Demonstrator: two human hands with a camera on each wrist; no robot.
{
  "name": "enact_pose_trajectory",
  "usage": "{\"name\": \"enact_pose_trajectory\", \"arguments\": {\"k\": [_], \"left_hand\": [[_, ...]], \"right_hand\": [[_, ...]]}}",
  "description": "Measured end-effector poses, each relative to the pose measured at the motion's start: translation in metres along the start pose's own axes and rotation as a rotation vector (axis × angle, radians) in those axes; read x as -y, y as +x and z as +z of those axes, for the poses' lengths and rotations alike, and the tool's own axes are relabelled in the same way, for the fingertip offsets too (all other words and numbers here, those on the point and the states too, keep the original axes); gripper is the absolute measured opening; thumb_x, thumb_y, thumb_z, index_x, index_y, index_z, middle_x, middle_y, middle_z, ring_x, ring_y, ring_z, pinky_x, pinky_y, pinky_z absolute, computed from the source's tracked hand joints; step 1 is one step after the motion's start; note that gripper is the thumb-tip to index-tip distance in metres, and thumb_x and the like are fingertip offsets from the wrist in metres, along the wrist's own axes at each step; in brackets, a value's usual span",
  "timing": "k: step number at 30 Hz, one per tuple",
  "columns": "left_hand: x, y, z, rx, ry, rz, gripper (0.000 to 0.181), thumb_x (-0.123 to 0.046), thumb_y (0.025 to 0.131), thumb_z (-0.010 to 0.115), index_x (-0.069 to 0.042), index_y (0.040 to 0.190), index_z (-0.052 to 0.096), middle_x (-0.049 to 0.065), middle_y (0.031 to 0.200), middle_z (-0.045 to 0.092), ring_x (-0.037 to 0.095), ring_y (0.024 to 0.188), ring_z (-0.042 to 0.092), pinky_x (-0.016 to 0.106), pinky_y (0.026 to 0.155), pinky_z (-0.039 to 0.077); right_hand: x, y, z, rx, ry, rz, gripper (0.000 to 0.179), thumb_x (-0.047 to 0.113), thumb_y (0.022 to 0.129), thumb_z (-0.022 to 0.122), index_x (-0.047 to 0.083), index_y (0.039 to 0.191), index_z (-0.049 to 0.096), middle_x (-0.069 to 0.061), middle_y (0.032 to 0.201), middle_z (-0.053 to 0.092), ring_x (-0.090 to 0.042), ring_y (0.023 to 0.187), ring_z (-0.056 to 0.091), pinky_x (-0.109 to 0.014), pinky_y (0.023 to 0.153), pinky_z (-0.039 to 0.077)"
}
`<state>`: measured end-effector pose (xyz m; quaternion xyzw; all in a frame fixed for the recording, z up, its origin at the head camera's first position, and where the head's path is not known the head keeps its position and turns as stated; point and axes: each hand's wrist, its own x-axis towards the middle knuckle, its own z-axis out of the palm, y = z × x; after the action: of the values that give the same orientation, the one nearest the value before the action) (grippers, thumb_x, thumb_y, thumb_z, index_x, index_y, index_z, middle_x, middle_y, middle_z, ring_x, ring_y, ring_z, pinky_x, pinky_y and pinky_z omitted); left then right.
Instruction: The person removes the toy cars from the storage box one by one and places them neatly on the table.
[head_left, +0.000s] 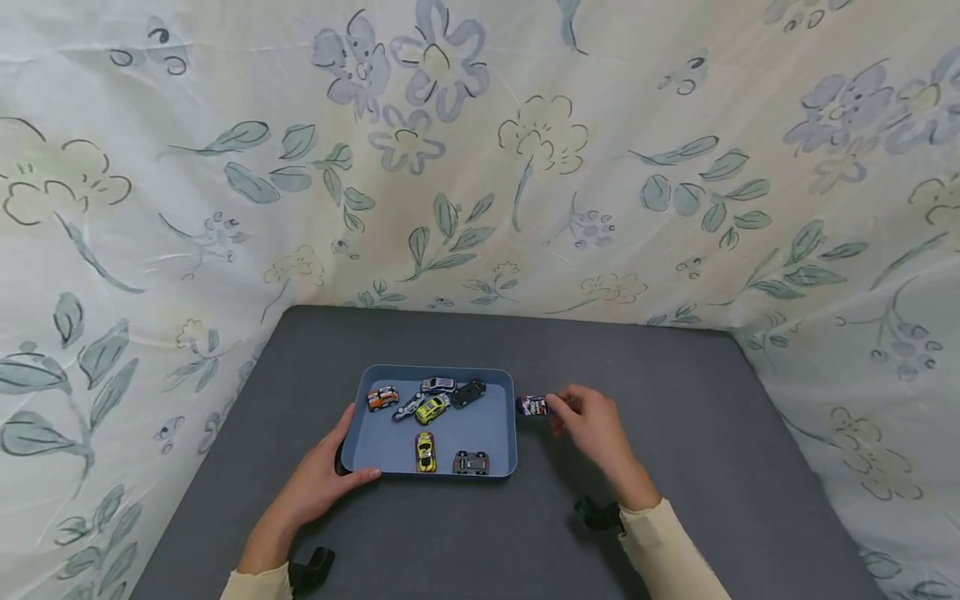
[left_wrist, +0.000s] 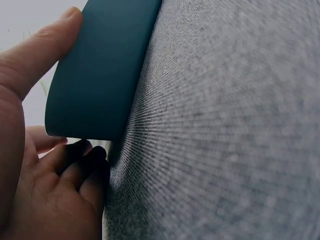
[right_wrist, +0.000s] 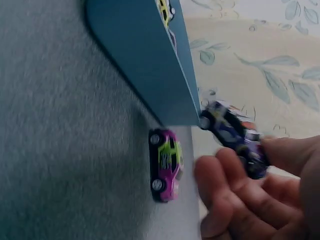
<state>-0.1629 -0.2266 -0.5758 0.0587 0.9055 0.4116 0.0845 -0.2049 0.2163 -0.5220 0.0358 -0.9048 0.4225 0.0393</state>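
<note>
A blue tray (head_left: pixel 382 446) holds several toy cars, among them an orange one (head_left: pixel 382 398), a black one (head_left: pixel 469 392) and a yellow one (head_left: pixel 425 452). One grey car (head_left: pixel 471 463) lies wheels up near the front rim. My left hand (head_left: pixel 318 479) grips the tray's left front corner, thumb on the front wall and fingers along the left side. Between thumb and fingers, my right hand (head_left: pixel 596 425) pinches a dark purple-and-white toy car (right_wrist: pixel 232 130) just off the tray's right edge. A magenta and lime toy car (right_wrist: pixel 167 165) sits on the table beside the tray in the right wrist view.
The grey table (head_left: pixel 675 467) spreads around the tray. A floral cloth (head_left: pixel 465 208) hangs behind it and at both sides. Dark wrist mounts (head_left: pixel 597 514) sit at both wrists.
</note>
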Motion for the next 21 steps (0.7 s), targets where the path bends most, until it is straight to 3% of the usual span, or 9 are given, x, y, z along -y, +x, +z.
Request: {"name": "enact_pose_trajectory", "arguments": {"k": [9, 15, 21], "left_hand": [[0.001, 0.0, 0.001, -0.007, -0.003, 0.007, 0.122, -0.053, 0.091, 0.087, -0.012, 0.176, 0.009, 0.03, 0.174, 0.021, 0.054, 0.157, 0.026, 0.072, 0.12, 0.029], [-0.002, -0.002, 0.002, -0.004, -0.005, -0.003, 0.122, -0.053, 0.091, 0.087, -0.012, 0.176, 0.01, 0.03, 0.174, 0.021, 0.054, 0.157, 0.025, 0.072, 0.12, 0.029], [-0.002, -0.005, 0.002, -0.008, -0.011, -0.001, 0.122, -0.052, 0.091, 0.087, -0.011, 0.176, 0.01, 0.03, 0.175, 0.02, 0.053, 0.157, 0.025, 0.072, 0.12, 0.029]], "right_hand": [[-0.013, 0.007, 0.003, 0.153, 0.012, 0.152, 0.031, 0.025, 0.111, 0.066, 0.004, 0.09, 0.075, -0.002, 0.07, 0.071, -0.02, 0.061, 0.071, -0.034, 0.058, 0.052], [-0.018, 0.009, 0.009, 0.19, 0.055, 0.209, 0.033, 0.024, 0.111, 0.066, 0.005, 0.085, 0.073, -0.004, 0.069, 0.072, -0.022, 0.057, 0.071, -0.031, 0.053, 0.052], [-0.024, 0.011, 0.01, 0.192, -0.011, 0.207, 0.036, 0.027, 0.11, 0.067, 0.008, 0.08, 0.074, -0.002, 0.067, 0.071, -0.02, 0.056, 0.07, -0.031, 0.053, 0.051]]}}
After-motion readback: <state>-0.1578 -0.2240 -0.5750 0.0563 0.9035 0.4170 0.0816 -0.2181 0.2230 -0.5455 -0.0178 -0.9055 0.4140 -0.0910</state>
